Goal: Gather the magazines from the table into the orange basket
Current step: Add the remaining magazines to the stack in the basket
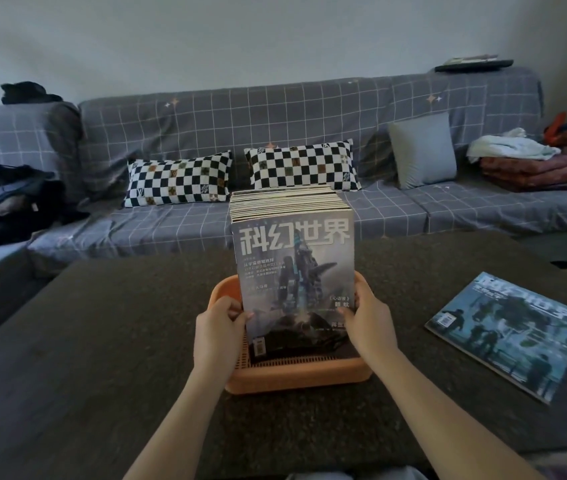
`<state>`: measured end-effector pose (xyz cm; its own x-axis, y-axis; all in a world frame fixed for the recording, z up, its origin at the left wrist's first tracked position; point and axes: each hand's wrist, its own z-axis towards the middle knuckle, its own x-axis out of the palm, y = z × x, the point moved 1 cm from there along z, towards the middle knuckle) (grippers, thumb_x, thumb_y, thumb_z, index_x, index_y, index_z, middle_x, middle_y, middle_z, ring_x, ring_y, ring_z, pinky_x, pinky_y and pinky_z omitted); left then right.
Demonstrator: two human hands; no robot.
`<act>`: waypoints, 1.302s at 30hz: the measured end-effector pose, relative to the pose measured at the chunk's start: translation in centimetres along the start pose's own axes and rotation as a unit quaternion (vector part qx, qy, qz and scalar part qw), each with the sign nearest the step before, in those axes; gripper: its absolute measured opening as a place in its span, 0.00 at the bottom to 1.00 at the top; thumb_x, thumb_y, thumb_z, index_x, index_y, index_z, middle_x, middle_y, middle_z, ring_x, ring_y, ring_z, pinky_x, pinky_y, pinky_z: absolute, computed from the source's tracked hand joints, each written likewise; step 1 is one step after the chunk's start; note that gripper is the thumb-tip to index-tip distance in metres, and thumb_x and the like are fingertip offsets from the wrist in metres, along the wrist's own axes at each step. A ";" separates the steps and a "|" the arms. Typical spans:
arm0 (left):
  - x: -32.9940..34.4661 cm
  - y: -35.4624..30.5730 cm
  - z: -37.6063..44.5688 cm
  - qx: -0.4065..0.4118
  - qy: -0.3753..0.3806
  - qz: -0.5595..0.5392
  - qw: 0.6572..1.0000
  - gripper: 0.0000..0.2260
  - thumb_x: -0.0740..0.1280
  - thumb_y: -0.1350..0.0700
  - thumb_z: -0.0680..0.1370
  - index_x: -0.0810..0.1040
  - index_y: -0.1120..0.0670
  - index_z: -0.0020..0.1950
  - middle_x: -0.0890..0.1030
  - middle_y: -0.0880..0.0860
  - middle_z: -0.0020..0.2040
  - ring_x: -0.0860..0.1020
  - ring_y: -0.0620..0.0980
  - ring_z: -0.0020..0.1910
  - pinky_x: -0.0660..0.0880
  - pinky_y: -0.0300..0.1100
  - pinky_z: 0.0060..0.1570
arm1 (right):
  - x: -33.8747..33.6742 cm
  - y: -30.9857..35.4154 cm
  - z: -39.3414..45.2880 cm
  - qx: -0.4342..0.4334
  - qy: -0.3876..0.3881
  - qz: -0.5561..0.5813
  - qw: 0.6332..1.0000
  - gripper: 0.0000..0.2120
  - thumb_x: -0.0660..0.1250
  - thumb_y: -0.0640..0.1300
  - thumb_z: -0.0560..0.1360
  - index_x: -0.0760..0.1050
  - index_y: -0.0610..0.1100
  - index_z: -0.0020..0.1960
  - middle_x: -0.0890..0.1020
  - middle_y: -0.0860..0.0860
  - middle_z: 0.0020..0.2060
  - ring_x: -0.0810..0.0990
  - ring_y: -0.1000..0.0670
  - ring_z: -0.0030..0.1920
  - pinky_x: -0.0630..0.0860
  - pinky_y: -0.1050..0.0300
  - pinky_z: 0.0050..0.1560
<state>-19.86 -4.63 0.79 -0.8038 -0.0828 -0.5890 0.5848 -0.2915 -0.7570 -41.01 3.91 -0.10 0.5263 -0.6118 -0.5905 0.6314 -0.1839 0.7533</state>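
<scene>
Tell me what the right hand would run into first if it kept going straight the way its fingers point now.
The right hand grips the front magazine at its right edge, fingers pointing leftward and away. Pushed further, it would probably press straight into that cover and the upright stack of magazines behind it, though depth is hard to judge.

Grey checked sofa (pixel 275 133) stands against a pale wall (pixel 240 39).

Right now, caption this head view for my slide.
Both hands, left and right, hold upright magazines in the orange basket.
</scene>
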 end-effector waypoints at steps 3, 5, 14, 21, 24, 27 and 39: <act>0.1 0.0 0.1 -0.009 0.001 -0.004 1.000 0.09 0.72 0.55 0.74 0.74 0.45 0.39 0.77 0.42 0.37 0.76 0.38 0.37 0.68 0.33 0.33 | 0.1 -0.2 0.2 -0.002 -0.007 0.003 1.000 0.28 0.67 0.40 0.75 0.62 0.50 0.71 0.79 0.52 0.59 0.78 0.51 0.57 0.74 0.59 0.50; 0.1 0.1 0.0 -0.013 -0.003 -0.005 1.000 0.09 0.72 0.54 0.74 0.74 0.45 0.39 0.77 0.42 0.36 0.76 0.38 0.36 0.68 0.33 0.33 | 0.2 -0.3 0.2 -0.009 -0.020 0.014 1.000 0.28 0.67 0.39 0.74 0.62 0.50 0.70 0.79 0.53 0.59 0.78 0.52 0.58 0.73 0.62 0.49; 0.3 0.1 -0.3 0.013 -0.022 0.012 1.000 0.07 0.68 0.56 0.78 0.83 0.53 0.52 0.77 0.38 0.34 0.76 0.36 0.32 0.68 0.29 0.32 | 0.4 -0.4 0.5 -0.027 -0.024 -0.015 0.999 0.29 0.68 0.39 0.74 0.62 0.50 0.71 0.74 0.51 0.65 0.75 0.50 0.63 0.71 0.58 0.58; 0.4 0.2 -0.2 0.005 -0.014 0.008 1.000 0.09 0.67 0.56 0.78 0.83 0.53 0.56 0.79 0.39 0.40 0.74 0.34 0.34 0.66 0.27 0.34 | 0.0 -0.2 0.5 -0.047 0.006 -0.012 0.999 0.32 0.69 0.40 0.73 0.59 0.50 0.73 0.73 0.51 0.66 0.76 0.50 0.62 0.71 0.57 0.60; 0.2 -0.3 -0.9 -0.052 -0.029 -0.050 0.997 0.13 0.69 0.50 0.76 0.79 0.51 0.59 0.81 0.48 0.52 0.77 0.40 0.43 0.75 0.38 0.43 | -0.4 0.0 0.2 -0.036 0.015 0.015 0.999 0.32 0.69 0.43 0.73 0.60 0.50 0.73 0.73 0.50 0.66 0.74 0.50 0.64 0.70 0.55 0.62; 0.1 -1.6 -2.3 -0.054 -0.076 -0.067 0.993 0.09 0.69 0.45 0.75 0.73 0.46 0.51 0.77 0.45 0.49 0.76 0.40 0.41 0.76 0.39 0.39 | -1.2 0.2 -0.6 -0.013 -0.008 0.069 0.998 0.31 0.70 0.44 0.73 0.62 0.48 0.72 0.77 0.49 0.63 0.76 0.51 0.61 0.71 0.58 0.59; 9.2 -10.9 -6.0 0.056 0.188 -0.189 0.962 0.05 0.66 0.49 0.78 0.76 0.44 0.54 0.81 0.45 0.46 0.80 0.42 0.45 0.75 0.35 0.44 | -9.5 -4.9 -4.7 0.023 -0.135 0.049 0.989 0.18 0.66 0.48 0.75 0.73 0.44 0.64 0.81 0.49 0.54 0.76 0.57 0.50 0.68 0.70 0.44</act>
<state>-33.02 3.48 1.92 -0.8479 0.3943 -0.3543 0.2264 -0.3351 -0.9146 -46.45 14.26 0.44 0.4085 -0.8110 -0.4188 0.5549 -0.1437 0.8194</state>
